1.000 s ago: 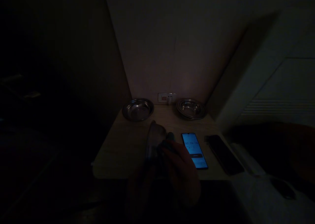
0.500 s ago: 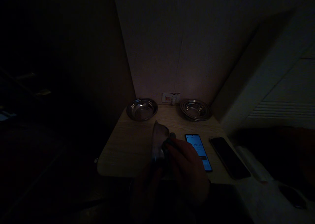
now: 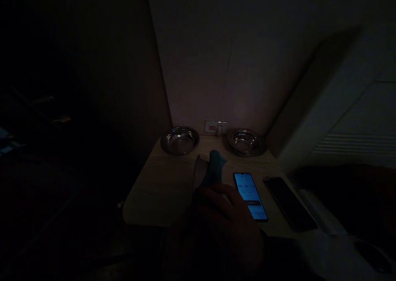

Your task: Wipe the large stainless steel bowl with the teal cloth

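Dish: a metal dish [image 3: 199, 172], tilted up on its side, is at the near middle of the desk [image 3: 151, 194], its lower part lost in shadow and behind the hands; whether it touches the desktop, I cannot tell.
Cloth: a teal cloth [image 3: 215, 165] lies against the right side of the dish, its top end bunched above the fingers.
Right hand: the right hand [image 3: 230, 215] has its grip closed on the cloth, fingers curled, over the dish's near part.
Left hand: the left hand [image 3: 181, 235] is low beside the dish (barely more than a dim shape); its grip I cannot tell.
Lit phone: face up just right of the right hand, the lit phone [image 3: 250, 194] shows a row of digits on a blue screen.
Dark phone: the dark phone [image 3: 291, 204] lies right of it, apart.
Back of desk: a shallow bowl [image 3: 180, 141] sits at left, a stack of bowls [image 3: 246, 142] at right.
Wall: a socket plate [image 3: 216, 127] is between them, above the desk's back edge.
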